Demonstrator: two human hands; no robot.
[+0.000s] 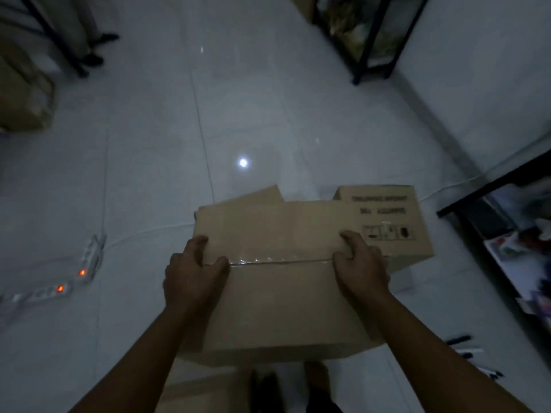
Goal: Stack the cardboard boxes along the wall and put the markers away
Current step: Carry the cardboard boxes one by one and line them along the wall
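A taped cardboard box (277, 299) is held in front of me above the floor. My left hand (193, 272) grips its left side, thumb on the tape seam. My right hand (362, 266) grips its right side the same way. Behind it a second cardboard box (396, 216) with black print and symbols shows at the right, and a loose flap (262, 195) sticks out at the left. Several markers (465, 350) lie on the floor at the lower right. Another cardboard box (24, 96) stands at the far left.
Two power strips (89, 257) with orange lights and a white cable lie on the tiled floor at the left. Black shelf frames stand at the top right (372, 40) and right edge (507, 234). A person's legs (89, 34) stand at the top left. The wall runs along the right.
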